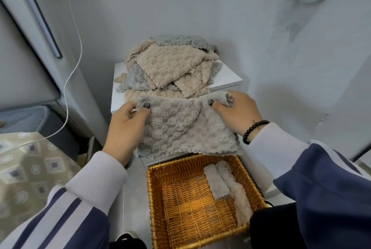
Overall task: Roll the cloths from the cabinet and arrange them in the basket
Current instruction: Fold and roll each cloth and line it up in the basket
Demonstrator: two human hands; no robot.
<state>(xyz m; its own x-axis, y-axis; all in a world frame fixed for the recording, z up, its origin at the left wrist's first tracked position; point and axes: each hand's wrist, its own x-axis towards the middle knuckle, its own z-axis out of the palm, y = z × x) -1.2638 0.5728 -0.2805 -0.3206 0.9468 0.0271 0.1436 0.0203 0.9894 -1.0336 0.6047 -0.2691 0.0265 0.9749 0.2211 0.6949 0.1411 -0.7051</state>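
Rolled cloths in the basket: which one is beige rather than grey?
The beige roll, nearest the basket's right wall and closest to the camera. The other two rolls are grey, lying side by side just beyond it.

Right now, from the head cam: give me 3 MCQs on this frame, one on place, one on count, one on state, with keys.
1. Where is the basket?
A. On top of the cabinet
B. Below the held cloth, near the person
C. On the patterned surface at left

2. How many rolled cloths lie in the basket?
A. None
B. Three
C. Seven

3. What state is the held cloth in?
A. Spread open between both hands
B. Rolled tight
C. Lying in the basket

Key: 1 B, it sits low in frame under the cloth. 2 B, three rolls lie along its right side. 3 A, the left hand and right hand each pinch a top corner.
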